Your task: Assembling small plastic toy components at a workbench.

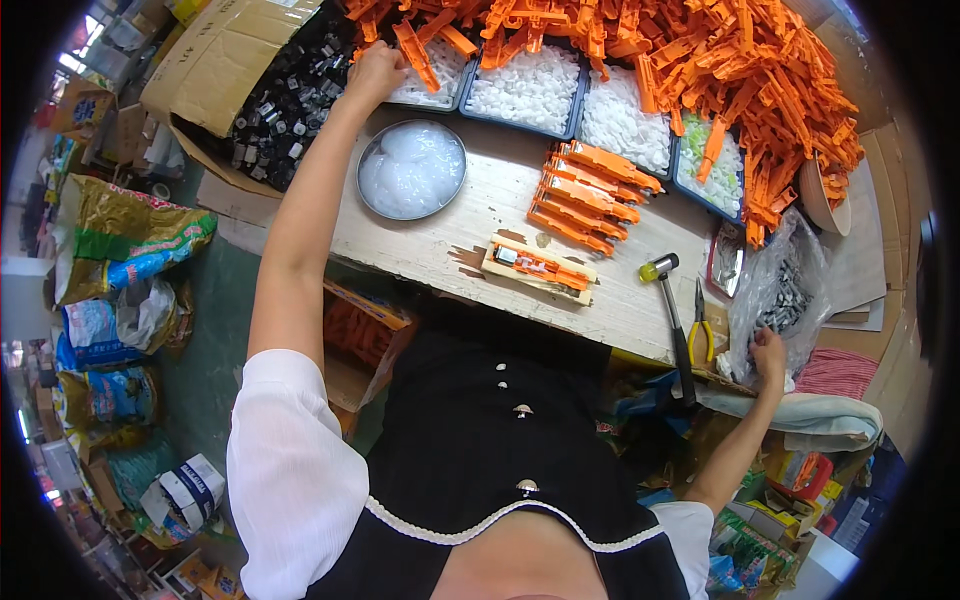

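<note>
My left hand (378,72) reaches to the far left of the bench, its fingers curled down among the orange plastic housings (415,55), beside the box of black parts. Its fingertips are partly hidden. My right hand (768,357) is at the near right, fingers closed at the rim of a clear plastic bag (800,250) of small metal parts; what they pinch does not show. Between the hands, an orange housing with a metal piece and white parts inside (540,266) lies in a pale holding block (498,266). Behind it, several orange assemblies (590,195) lie in a row.
A round dish of clear gel (412,170) stands left of centre. Dark trays of white parts (525,95) line the back, under a large heap of orange housings (740,60). A hammer (675,315) and yellow-handled pliers (702,335) lie at the right front edge. A carton (215,70) holds black parts.
</note>
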A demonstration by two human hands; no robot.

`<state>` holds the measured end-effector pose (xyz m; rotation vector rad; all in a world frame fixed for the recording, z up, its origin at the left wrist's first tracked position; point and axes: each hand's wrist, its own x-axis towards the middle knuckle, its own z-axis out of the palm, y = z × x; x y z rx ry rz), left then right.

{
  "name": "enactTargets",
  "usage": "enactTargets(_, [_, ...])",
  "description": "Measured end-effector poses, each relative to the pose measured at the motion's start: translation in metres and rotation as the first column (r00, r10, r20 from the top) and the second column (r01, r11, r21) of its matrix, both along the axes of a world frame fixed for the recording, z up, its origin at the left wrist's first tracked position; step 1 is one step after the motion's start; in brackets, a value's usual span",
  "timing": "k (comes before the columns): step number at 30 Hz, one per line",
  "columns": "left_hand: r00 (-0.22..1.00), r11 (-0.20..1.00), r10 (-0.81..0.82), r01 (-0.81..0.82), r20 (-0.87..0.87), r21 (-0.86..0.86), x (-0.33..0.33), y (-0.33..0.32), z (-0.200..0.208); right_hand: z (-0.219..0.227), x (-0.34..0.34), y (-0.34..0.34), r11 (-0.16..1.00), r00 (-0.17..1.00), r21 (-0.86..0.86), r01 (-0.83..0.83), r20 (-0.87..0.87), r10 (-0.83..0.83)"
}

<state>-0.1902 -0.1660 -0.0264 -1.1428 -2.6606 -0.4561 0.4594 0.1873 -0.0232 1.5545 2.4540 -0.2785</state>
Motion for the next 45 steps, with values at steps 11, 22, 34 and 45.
enactTargets(11, [0.944,0.936,0.035,-0.146,0.328,0.321,-0.017,-0.007,0.011,-0.005,0.009,0.000,0.990,0.984,0.141,0.017,-0.177,0.008])
enactTargets(22, [0.634,0.505,-0.375,-0.472,0.677,0.722,-0.007,-0.011,0.016,-0.013,0.010,0.000,0.954,0.986,0.300,-0.027,-0.147,0.074])
enactTargets(34, [0.817,0.791,-0.313,-0.059,0.485,0.609,0.137,-0.100,0.017,-0.010,0.006,-0.010,0.995,0.978,0.079,-0.065,-0.193,0.079])
enactTargets(45, [0.960,0.935,-0.165,0.079,0.227,0.346,0.180,-0.107,-0.013,-0.013,0.003,-0.011,0.990,0.843,0.137,0.037,-0.536,0.043])
